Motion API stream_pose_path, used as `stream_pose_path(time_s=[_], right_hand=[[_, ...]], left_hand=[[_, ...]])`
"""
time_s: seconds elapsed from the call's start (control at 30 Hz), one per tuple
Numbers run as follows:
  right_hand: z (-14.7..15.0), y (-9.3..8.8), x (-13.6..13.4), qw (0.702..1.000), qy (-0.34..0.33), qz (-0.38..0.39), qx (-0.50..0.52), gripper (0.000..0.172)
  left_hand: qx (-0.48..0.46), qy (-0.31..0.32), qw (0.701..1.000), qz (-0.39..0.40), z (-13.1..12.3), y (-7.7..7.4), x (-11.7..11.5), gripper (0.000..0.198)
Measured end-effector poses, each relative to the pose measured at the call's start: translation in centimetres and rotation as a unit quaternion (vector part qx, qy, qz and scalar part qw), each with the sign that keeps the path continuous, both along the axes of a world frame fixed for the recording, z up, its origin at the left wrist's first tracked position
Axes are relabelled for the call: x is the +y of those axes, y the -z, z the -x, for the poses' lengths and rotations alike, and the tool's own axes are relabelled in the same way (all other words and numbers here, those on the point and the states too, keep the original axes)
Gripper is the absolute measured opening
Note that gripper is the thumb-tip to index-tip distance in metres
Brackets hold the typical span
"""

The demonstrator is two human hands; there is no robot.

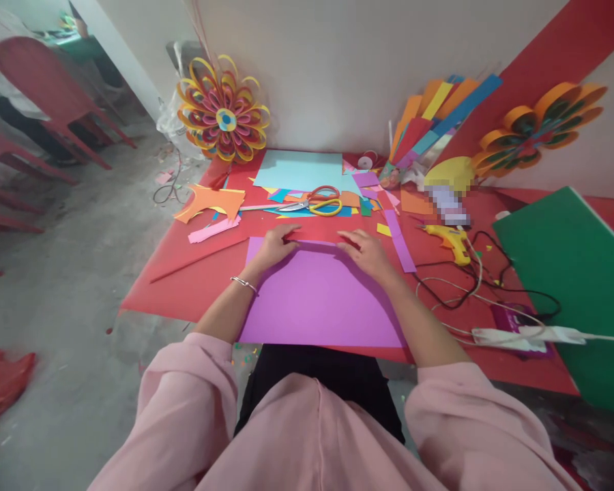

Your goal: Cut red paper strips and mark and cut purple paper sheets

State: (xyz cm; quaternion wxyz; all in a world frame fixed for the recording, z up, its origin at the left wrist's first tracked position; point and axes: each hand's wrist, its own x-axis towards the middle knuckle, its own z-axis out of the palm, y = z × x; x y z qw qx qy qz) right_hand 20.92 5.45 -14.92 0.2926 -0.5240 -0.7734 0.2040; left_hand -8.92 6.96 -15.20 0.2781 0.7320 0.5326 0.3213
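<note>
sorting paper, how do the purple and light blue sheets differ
The purple sheet is vivid, the light blue sheet pale. The left hand and right hand are at the purple sheet's far edge; no hand touches the light blue sheet, which lies farther off, near the wall. Both look plain.

A yellow glue gun (457,244) lies near a green board (573,273), and red chairs (46,75) stand on grey floor (97,225).
</note>
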Motion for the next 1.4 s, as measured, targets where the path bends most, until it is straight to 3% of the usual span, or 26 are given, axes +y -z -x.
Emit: stream_pose_path(time_s=[0.13, 0.3, 0.5, 0.8, 1.17, 1.4], right_hand=[[0.0, 2.5, 1.1, 0.998, 0.012, -0.039, 0.045, 0.054], [-0.3, 3.6, 1.0, 0.997, -0.017, -0.048, 0.050, 0.050], [-0.7, 3.6, 1.2, 0.996, 0.042, -0.033, 0.077, 0.050], [-1.4, 4.7, 2.0, 0.979, 0.119, -0.012, 0.165, 0.048], [-1.3, 5.0, 2.2, 0.974, 0.147, -0.031, 0.169, 0.046], [-1.3, 4.9, 2.2, 0.972, 0.150, -0.024, 0.181, 0.045]], left_hand=[[-0.195, 0.028, 0.977, 0.086, 0.6, 1.1, 0.8, 0.071], [-0.302, -0.013, 0.943, 0.139, 0.6, 1.7, 1.2, 0.047], [-0.298, -0.060, 0.944, 0.130, 0.0, 1.9, 1.1, 0.035], [-0.281, -0.080, 0.949, 0.119, -0.3, 1.9, 1.0, 0.023], [-0.257, -0.090, 0.956, 0.107, -0.5, 1.9, 0.8, 0.014], [-0.192, -0.090, 0.976, 0.040, -0.2, 1.9, 1.0, 0.013]])
